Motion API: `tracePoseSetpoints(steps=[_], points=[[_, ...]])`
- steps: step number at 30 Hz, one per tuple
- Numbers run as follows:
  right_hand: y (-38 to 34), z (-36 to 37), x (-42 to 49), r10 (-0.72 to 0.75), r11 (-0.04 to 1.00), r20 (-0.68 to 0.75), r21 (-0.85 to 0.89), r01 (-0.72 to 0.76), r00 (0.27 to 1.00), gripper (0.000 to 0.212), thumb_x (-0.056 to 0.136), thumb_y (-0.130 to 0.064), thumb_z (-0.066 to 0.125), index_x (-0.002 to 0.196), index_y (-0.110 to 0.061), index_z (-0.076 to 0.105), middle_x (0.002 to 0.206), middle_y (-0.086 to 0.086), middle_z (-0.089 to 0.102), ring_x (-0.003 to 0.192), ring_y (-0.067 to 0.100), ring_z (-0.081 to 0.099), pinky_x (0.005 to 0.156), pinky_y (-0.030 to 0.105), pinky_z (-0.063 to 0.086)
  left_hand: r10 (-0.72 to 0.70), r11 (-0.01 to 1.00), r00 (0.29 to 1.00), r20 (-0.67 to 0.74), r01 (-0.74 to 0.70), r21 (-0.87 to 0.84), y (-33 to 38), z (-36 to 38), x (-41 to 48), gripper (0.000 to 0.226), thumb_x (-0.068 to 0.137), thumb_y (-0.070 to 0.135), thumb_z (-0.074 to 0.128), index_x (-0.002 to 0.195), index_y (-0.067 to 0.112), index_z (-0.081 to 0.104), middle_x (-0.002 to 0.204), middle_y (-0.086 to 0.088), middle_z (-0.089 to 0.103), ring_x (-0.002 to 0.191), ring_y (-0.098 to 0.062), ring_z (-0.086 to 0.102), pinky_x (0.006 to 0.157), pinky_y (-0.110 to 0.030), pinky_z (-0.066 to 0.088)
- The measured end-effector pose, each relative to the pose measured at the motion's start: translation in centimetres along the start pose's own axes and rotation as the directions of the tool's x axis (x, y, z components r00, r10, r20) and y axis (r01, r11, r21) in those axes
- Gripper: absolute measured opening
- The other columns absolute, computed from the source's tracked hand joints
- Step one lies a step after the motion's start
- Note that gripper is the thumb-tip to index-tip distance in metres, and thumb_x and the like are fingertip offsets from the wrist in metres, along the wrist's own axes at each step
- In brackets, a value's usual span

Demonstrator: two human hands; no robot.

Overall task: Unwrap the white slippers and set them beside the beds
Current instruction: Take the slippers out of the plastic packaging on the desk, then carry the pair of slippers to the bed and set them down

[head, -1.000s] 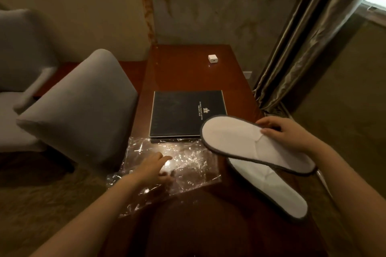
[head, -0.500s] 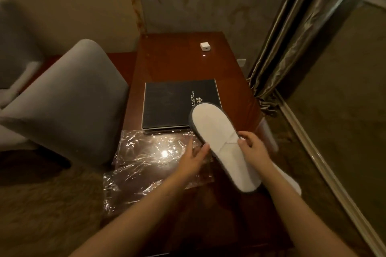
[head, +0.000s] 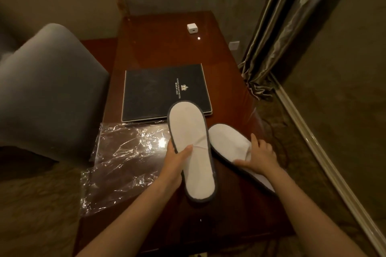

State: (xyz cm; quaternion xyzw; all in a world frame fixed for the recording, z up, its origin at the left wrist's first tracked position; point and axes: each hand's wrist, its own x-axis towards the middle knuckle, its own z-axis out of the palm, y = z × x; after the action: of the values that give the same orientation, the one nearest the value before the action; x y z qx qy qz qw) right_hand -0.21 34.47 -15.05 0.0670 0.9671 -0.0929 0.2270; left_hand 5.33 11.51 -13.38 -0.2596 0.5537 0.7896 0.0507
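Observation:
Two white slippers with dark grey trim are out of their wrapper over the brown wooden desk. My left hand grips the first slipper at its left edge, thumb on the sole, holding it lengthwise above the desk. The second slipper lies on the desk to the right, partly under the first one. My right hand rests on it with fingers curled over its upper. The empty clear plastic wrapper lies crumpled on the desk's left front, hanging over the edge.
A black hotel folder lies mid-desk behind the slippers. A small white cube charger sits near the far edge. A grey upholstered chair stands at the left. Curtains hang at the right, with carpet below.
The first slipper passed from my right hand to my left hand. My right hand dropped onto the second slipper on the desk. My left hand left the wrapper.

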Motion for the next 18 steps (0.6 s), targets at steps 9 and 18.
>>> tracePoseSetpoints(steps=[9,18], points=[[0.1,1.9,0.1,-0.18,0.979,-0.034,-0.103,0.175,0.983,0.135,0.051,-0.079,0.064,0.145,-0.02,-0.013,0.147,0.014,0.021,0.131,0.035,0.027,0.107,0.045,0.029,0.029,0.999,0.997,-0.071,-0.032,-0.036,-0.2,-1.8,0.0,0.05,0.083,0.006,0.062,0.126,0.021,0.042,0.112,-0.003,0.064,0.099,-0.022,0.063,0.064,-0.027,0.057],[-0.8,-2.8,-0.4,-0.125,0.929,-0.056,0.345,0.137,0.991,0.097,0.069,-0.049,0.074,0.143,-0.021,0.018,0.142,0.016,0.033,0.118,0.036,0.048,0.093,0.045,0.044,0.057,0.995,0.996,-0.074,-0.062,-0.076,2.1,-3.0,-1.6,0.046,0.084,0.009,0.062,0.125,0.02,0.046,0.113,-0.004,0.064,0.098,-0.021,0.064,0.061,-0.025,0.057]])
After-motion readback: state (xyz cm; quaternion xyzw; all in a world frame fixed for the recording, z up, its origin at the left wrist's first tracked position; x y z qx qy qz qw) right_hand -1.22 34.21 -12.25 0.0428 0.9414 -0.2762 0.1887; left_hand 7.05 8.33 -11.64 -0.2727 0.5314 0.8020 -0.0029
